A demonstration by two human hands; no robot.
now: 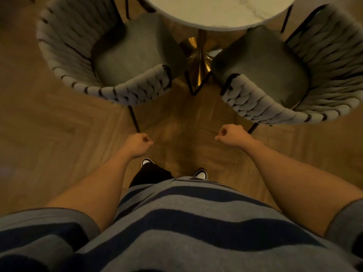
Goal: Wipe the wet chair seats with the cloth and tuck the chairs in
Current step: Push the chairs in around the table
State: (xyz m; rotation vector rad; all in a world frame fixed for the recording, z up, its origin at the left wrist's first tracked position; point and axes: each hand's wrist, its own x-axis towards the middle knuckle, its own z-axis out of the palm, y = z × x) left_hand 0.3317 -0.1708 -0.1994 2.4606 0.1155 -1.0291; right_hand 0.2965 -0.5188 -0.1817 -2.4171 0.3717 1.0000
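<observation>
You stand on the wood floor facing a round marble-topped table on a brass pedestal base, with a chair on each side of that base. Your left hand hangs in front of you with its fingers curled into a loose fist, and nothing shows in it. Your right hand is curled the same way, also holding nothing visible. Both hands are well apart from the chairs.

The left chair has a dark seat cushion and a woven rope backrest that wraps toward you; the front edge of its seat reaches just under the table rim. The right chair matches it, angled the other way, its seat front also near the rim. No cloth appears in view, and you cannot tell from here whether either seat is wet.

Your two shoes show below, under a striped shirt.
</observation>
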